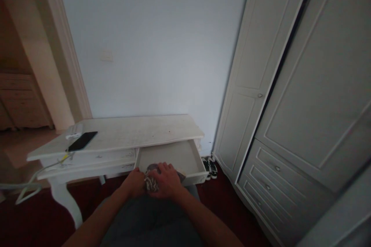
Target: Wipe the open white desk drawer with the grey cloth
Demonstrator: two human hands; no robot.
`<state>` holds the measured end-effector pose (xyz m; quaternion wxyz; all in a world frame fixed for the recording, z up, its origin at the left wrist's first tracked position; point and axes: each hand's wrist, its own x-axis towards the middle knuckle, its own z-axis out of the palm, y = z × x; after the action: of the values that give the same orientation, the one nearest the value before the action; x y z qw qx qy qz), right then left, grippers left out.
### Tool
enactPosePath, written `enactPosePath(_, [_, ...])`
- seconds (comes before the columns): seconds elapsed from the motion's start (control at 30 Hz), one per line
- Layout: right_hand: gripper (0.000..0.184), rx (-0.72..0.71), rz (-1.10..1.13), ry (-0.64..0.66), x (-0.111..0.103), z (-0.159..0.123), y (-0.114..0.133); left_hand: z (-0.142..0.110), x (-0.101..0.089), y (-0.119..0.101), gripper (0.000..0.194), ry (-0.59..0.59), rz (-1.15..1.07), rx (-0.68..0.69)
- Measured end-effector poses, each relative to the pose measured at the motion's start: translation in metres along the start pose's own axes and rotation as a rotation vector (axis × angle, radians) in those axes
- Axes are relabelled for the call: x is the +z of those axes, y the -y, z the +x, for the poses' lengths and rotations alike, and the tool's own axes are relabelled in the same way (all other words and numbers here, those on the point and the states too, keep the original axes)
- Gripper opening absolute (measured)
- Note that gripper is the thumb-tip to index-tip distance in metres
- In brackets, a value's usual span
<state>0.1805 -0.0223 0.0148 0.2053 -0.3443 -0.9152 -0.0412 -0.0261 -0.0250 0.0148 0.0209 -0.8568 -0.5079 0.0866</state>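
Note:
Both my hands meet over the front edge of an open white drawer (185,156) in a white desk (136,133). My left hand (135,182) and my right hand (167,180) are closed around a small bundle of patterned grey and white cloth (151,183), held between them. Part of the cloth shows above my right fingers at the drawer's front. The rest of the drawer looks bare inside.
A black phone (82,141) and a white remote-like object (74,132) lie at the desk's left end, with a cable (46,168) hanging down. A tall white wardrobe (290,123) stands on the right. Shoes (210,166) sit by the wall on the dark red floor.

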Motion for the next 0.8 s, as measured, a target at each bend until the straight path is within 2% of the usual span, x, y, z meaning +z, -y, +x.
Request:
enactPosePath(0.1, [0.069,-0.093,-0.010,-0.004,0.006,0.000,0.007,-0.001,0.002,0.001,0.023,-0.014,-0.006,0.028])
enactPosePath(0.17, [0.069,-0.146,-0.013,0.024,0.003,-0.015,-0.007,-0.001,0.002,0.000,0.024,-0.023,0.005,0.010])
enactPosePath(0.23, [0.068,-0.156,-0.023,0.053,-0.005,-0.039,-0.033,-0.001,0.002,-0.001,0.036,-0.033,0.013,-0.012])
enactPosePath(0.33, [0.067,-0.045,-0.047,0.046,-0.020,-0.084,-0.082,0.000,0.002,-0.002,0.054,-0.049,0.001,-0.008])
enactPosePath(0.4, [0.065,0.050,-0.056,0.013,-0.028,-0.114,-0.112,0.000,0.002,-0.001,0.057,-0.052,-0.015,0.003])
enactPosePath(0.5, [0.060,0.197,-0.087,-0.053,-0.032,-0.144,-0.138,0.000,0.001,-0.002,0.057,-0.044,-0.033,-0.002])
enactPosePath(0.57, [0.060,0.283,-0.103,-0.102,-0.025,-0.152,-0.141,-0.001,-0.002,-0.003,0.056,-0.028,-0.026,-0.012])
enactPosePath(0.67, [0.059,0.354,-0.145,-0.194,0.000,-0.151,-0.131,-0.002,-0.004,-0.004,0.056,-0.025,-0.019,-0.015])
enactPosePath(0.8, [0.051,0.323,-0.188,-0.353,0.043,-0.141,-0.105,-0.002,-0.003,-0.003,0.056,-0.034,-0.027,0.000])
